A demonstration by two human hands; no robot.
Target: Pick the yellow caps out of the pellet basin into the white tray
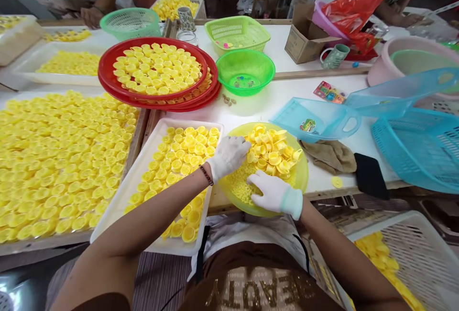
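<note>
- Left hand: gloved, fingers bent, at the left side of the yellow basin, beside the heap of loose cups. Cannot tell whether it pinches one.
- Right hand: gloved, fingers curled over the small yellow granules, nearer the body than the heap. Grip hidden; cannot tell what, if anything, it holds.
- Done, by my reading: many cups sit laid out in the white tray left of the left hand. Farther left, a broad spread of cups looks complete.
- Left: the heap between and beyond the hands is sizeable, granules too. Judged well under way, unfinished.
</note>
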